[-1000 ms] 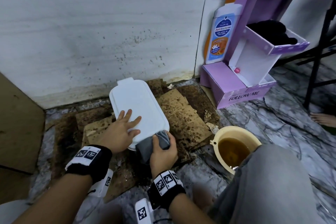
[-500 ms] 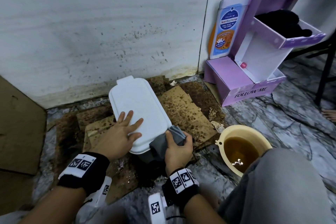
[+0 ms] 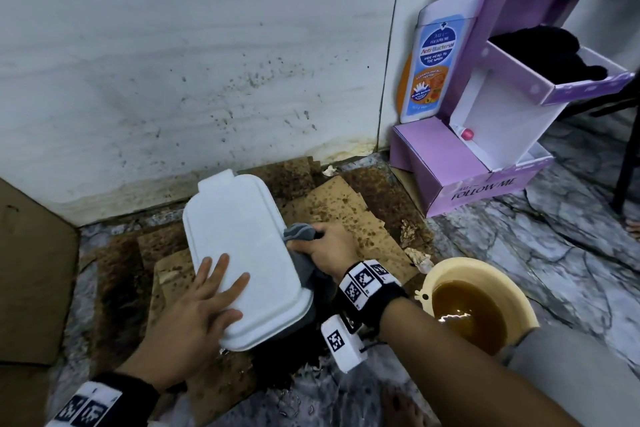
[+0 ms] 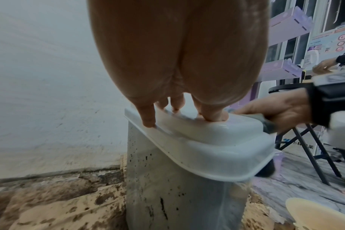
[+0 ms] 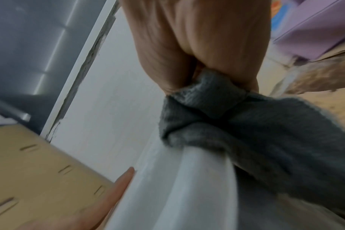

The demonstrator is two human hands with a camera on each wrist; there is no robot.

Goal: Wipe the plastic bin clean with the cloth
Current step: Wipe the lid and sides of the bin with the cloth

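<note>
A tall plastic bin (image 4: 179, 194) with a white lid (image 3: 239, 246) stands on stained cardboard by the wall; dark specks dot its translucent side. My left hand (image 3: 197, 308) lies flat on the near end of the lid (image 4: 207, 140), fingers straight. My right hand (image 3: 325, 250) grips a bunched grey cloth (image 3: 299, 234) against the lid's right edge, about halfway along it. In the right wrist view the cloth (image 5: 226, 124) wraps over the lid's rim (image 5: 197, 179), held in my curled fingers. The bin's right wall below the cloth is hidden.
A yellow basin (image 3: 481, 308) of brown water sits on the marble floor at the right, close to my right forearm. A purple cardboard display stand (image 3: 478, 163) is in the far right corner. Stained cardboard sheets (image 3: 346, 215) cover the floor around the bin. A black folding stand's legs (image 4: 309, 149) are beyond.
My right hand has slid the cloth from the lid's near right corner farther along its right edge, away from me. The left hand stays flat on the lid.
</note>
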